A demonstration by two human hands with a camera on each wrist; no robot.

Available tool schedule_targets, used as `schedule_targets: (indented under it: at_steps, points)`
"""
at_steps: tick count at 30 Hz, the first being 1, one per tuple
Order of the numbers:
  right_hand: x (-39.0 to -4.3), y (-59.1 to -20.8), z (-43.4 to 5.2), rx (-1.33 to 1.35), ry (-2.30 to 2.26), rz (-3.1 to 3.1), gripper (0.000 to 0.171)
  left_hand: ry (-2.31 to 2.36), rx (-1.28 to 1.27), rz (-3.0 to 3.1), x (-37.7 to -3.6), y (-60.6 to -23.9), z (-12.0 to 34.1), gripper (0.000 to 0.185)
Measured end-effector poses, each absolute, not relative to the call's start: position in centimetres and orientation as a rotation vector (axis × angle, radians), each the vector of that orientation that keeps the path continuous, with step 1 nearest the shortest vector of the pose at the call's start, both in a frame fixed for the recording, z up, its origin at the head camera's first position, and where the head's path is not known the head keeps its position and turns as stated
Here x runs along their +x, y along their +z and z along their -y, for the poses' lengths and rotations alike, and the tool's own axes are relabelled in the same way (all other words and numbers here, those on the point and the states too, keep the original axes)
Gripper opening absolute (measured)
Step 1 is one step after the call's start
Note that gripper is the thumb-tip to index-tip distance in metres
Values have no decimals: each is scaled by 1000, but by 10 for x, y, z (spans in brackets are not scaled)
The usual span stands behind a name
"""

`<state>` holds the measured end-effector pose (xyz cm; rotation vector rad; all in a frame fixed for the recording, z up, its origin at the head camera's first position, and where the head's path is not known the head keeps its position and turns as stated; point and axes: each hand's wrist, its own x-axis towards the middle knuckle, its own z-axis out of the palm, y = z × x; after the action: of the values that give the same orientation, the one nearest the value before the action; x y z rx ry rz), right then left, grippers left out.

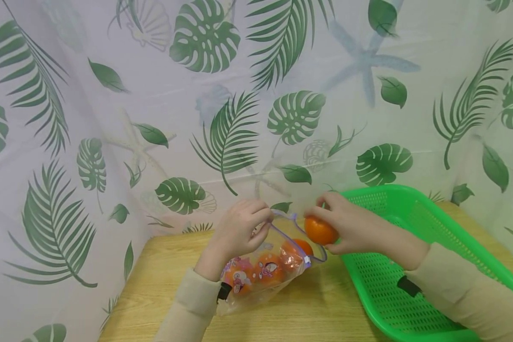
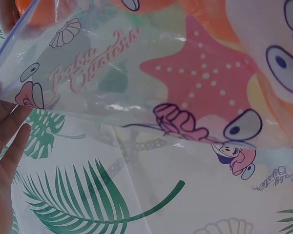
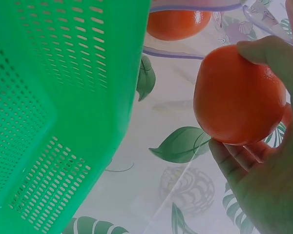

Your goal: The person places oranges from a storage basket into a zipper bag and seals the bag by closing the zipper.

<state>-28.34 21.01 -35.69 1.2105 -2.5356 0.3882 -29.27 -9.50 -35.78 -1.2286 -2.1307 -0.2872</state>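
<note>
My left hand [image 1: 241, 229] pinches the rim of a clear plastic zip bag [image 1: 278, 285] printed with cartoon sea creatures, and its purple-edged mouth faces right. Several round orange fruits [image 1: 270, 269] lie inside. In my right hand [image 1: 352, 225] is another smooth, round orange fruit [image 3: 239, 95], gripped between thumb and fingers right at the bag's mouth. The left wrist view shows the bag's printed side [image 2: 200, 73] close up, with left fingers [image 2: 7, 151] at its edge. Part of the left thumb and fingertips is hidden behind the bag.
A green perforated plastic basket [image 1: 356, 280] stands on the right of the wooden table [image 1: 166, 275], under my right forearm. A white sheet with leaf prints [image 1: 256, 156] hangs behind and at the sides.
</note>
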Motion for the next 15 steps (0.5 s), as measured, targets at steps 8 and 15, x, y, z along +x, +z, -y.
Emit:
schedule_targets:
  at_steps: [8, 15]
  points:
    - [-286, -352, -200, 1215, 373, 2552, 73, -288, -1228, 2126, -292, -358, 95, 7]
    - [-284, -349, -190, 1239, 369, 2566, 76, -265, -1225, 2133, -293, -356, 95, 7]
